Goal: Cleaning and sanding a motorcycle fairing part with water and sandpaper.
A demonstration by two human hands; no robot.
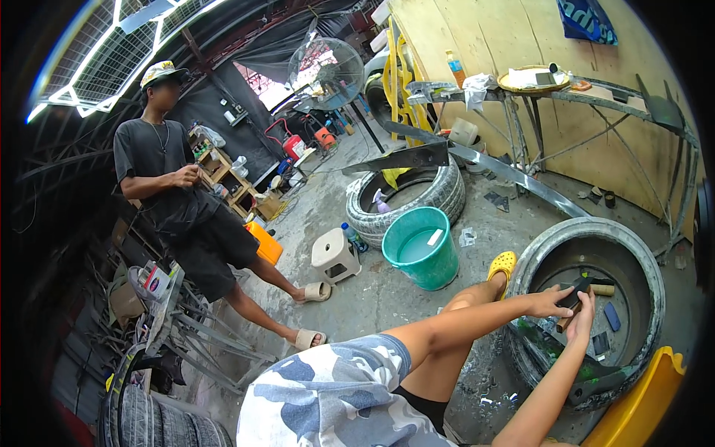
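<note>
Both my hands are together over a tire [526, 257] lying flat at the right. My left hand [551, 303] is closed on a dark, flat piece [573, 295] with a brown block-like edge [564, 325] below it. My right hand [582, 320] grips the same dark piece from the near side; its exact kind is unclear. Just beyond my fingers, inside the tire, is a tan cylinder [602, 290]. A blue block [611, 316] and a small dark sheet [600, 343] lie nearby. A dark curved panel [596, 381] with green smears rests across the tire's near side.
A teal bucket [421, 272] of water, a beige stool [335, 255] and another tire [447, 197] stand ahead. A yellow panel [640, 402] is close at lower right. Another person [160, 156] stands at left. A metal-framed table [514, 95] lines the wall.
</note>
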